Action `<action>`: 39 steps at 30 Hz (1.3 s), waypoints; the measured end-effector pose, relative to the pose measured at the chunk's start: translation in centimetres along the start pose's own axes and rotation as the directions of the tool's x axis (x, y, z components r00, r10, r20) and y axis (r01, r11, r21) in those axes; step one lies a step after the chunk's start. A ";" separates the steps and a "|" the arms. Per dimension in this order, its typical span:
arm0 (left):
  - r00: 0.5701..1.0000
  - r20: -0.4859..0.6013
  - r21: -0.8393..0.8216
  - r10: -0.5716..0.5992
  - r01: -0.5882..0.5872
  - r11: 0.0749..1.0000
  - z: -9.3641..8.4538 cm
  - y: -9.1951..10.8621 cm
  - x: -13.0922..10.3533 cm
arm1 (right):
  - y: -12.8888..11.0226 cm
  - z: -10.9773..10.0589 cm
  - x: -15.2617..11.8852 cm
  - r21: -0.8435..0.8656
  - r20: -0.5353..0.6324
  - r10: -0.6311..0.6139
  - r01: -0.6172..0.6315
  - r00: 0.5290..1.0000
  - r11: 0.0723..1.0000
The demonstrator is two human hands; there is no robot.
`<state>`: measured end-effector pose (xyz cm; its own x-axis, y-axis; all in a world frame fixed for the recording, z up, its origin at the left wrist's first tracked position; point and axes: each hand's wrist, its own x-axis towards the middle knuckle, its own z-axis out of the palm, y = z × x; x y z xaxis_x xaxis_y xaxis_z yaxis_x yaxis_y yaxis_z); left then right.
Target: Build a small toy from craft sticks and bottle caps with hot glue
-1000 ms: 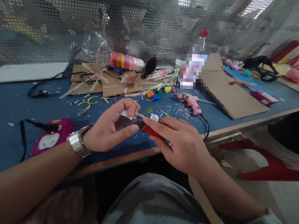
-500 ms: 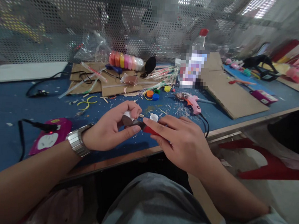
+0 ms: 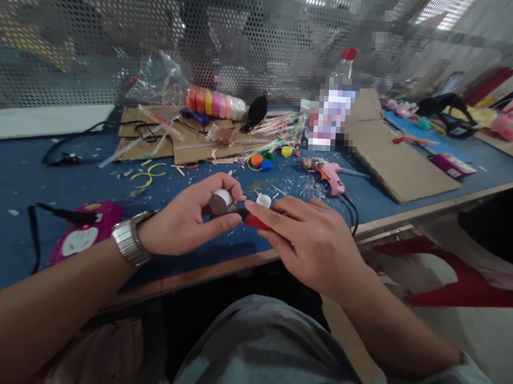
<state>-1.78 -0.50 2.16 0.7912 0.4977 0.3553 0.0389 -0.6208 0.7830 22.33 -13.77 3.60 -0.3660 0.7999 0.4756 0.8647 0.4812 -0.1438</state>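
My left hand (image 3: pixel 184 220) is curled around a small white round piece (image 3: pixel 218 202) with a flat grey-brown face, perhaps a bottle cap with a disc on it. A red-handled cutter (image 3: pixel 255 221) is gripped in my right hand (image 3: pixel 312 238), its dark blade end pointing left at the held piece near my left thumb. My fingers cover much of both things, so I cannot tell whether the blade touches the piece. Just beyond my right fingers a white bottle cap (image 3: pixel 263 201) lies on the blue table (image 3: pixel 219 250).
Orange (image 3: pixel 256 160), blue, green and yellow caps lie ahead. A pink glue gun (image 3: pixel 332 177) rests to their right, before a cardboard sheet (image 3: pixel 404 159). At left are a purple power block (image 3: pixel 86 229) and yellow rings (image 3: pixel 143 179). A bottle (image 3: pixel 336 99) stands behind.
My left hand has turned the white piece slightly, so more of its flat grey-brown face shows. My right hand and the cutter have hardly moved.
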 end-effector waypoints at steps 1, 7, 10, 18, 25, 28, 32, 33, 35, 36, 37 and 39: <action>1.000 -0.006 -0.007 0.008 -0.008 1.000 0.0 -0.1 0.0 | 0.0 0.0 0.0 0.006 -0.002 0.001 -0.001 1.000 1.000; 0.995 -0.072 -0.090 0.067 -0.073 0.993 0.2 -0.2 0.2 | -0.1 0.0 0.0 0.108 0.021 0.037 -0.039 0.999 0.993; 0.995 -0.082 -0.131 0.064 -0.074 0.989 0.2 0.1 0.3 | 0.0 -0.1 -0.1 0.191 0.031 0.049 -0.054 0.998 0.980; 0.994 -0.106 -0.270 0.013 -0.041 0.962 0.7 0.9 0.2 | 0.1 -0.3 -0.1 0.259 0.054 0.055 -0.067 0.997 0.964; 0.995 -0.100 -0.369 -0.032 -0.007 0.929 0.7 1.4 0.2 | -0.1 -0.3 -0.1 0.339 0.019 0.035 -0.039 0.999 0.940; 0.994 -0.099 -0.389 -0.055 0.012 0.921 0.6 1.6 0.2 | -0.1 -0.4 -0.1 0.355 0.035 0.036 -0.046 0.999 0.934; 0.993 -0.095 -0.362 -0.069 0.031 0.932 0.6 1.5 0.1 | -0.2 -0.5 -0.1 0.364 0.046 0.030 -0.045 0.998 0.930; 0.993 -0.090 -0.361 -0.072 0.035 0.932 0.5 1.5 0.0 | -0.3 -0.5 -0.1 0.367 0.046 0.032 -0.046 0.998 0.929; 0.995 -0.074 -0.366 -0.066 0.035 0.930 0.5 1.6 0.0 | -0.4 -0.5 -0.1 0.375 0.056 0.030 -0.048 0.998 0.926; 0.996 -0.062 -0.370 -0.061 0.034 0.929 0.5 1.7 0.0 | -0.4 -0.5 0.0 0.377 0.063 0.029 -0.051 0.998 0.925; 0.997 -0.050 -0.370 -0.056 0.034 0.928 0.5 1.8 0.1 | -0.5 -0.5 0.0 0.378 0.072 0.027 -0.053 0.997 0.924; 0.998 -0.032 -0.368 -0.055 0.039 0.929 0.6 2.0 0.2 | -0.6 -0.5 0.0 0.379 0.089 0.028 -0.060 0.996 0.923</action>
<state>-1.19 -1.96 3.48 0.7683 0.5499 0.3277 -0.1575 -0.3339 0.9294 22.01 -14.19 4.15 -0.3708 0.8416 0.3927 0.6899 0.5327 -0.4902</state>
